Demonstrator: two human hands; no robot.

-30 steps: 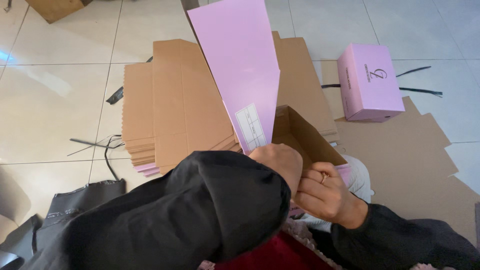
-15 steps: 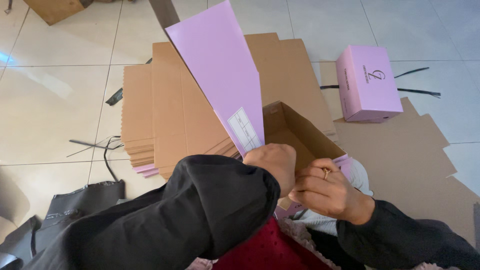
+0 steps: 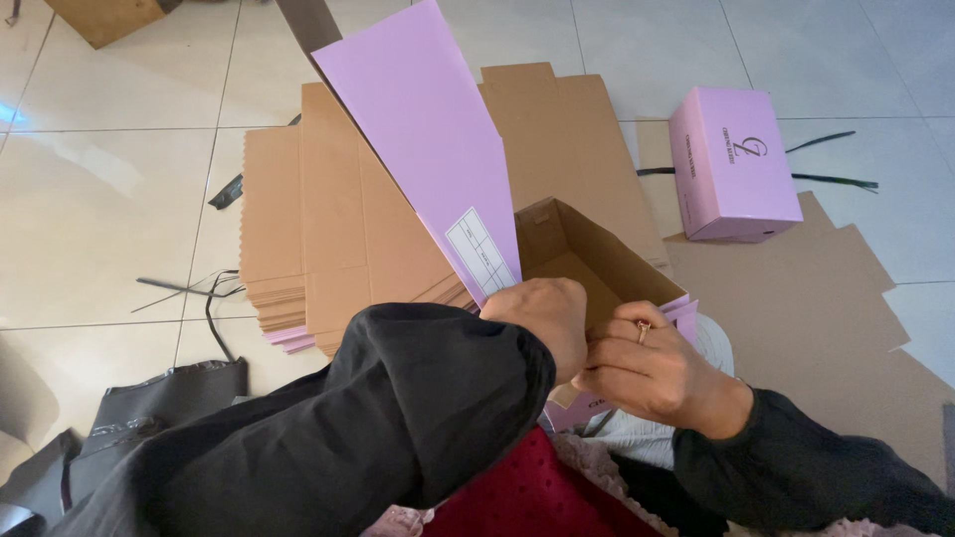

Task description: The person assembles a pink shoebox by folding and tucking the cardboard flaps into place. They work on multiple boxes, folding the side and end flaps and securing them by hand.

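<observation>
Head view, the only one:

Half-folded pink box (image 3: pixel 587 268) is held in the lap between both hands, brown inside facing up, near wall pressed by the fingers. Judged: it is braced from both sides so the walls stay square while the panel is worked.

Left hand (image 3: pixel 542 323) is curled shut over the near edge of the box, at the root of the long pink flap (image 3: pixel 428 139). The flap runs up and away from that hand, tilted left, white label patch just above the knuckles. Wrist is bent down, black sleeve (image 3: pixel 398 418) covers the forearm.

Right hand (image 3: pixel 642 368) sits just right of the left hand, touching it. Fingers are closed together on the box's near wall, ring visible on one finger. Whether the thumb is inside the box cannot be told.

Beyond the left hand: stack of flat brown blanks (image 3: pixel 328 239) on the tile floor (image 3: pixel 109 209), likely kept within reach as stock. Far right of the right hand: finished pink box (image 3: pixel 734 164), closed, well apart. Flat cardboard sheet (image 3: pixel 816 308) lies beyond the right hand. Black plastic bag (image 3: pixel 149 398) lies left of the sleeve.
</observation>
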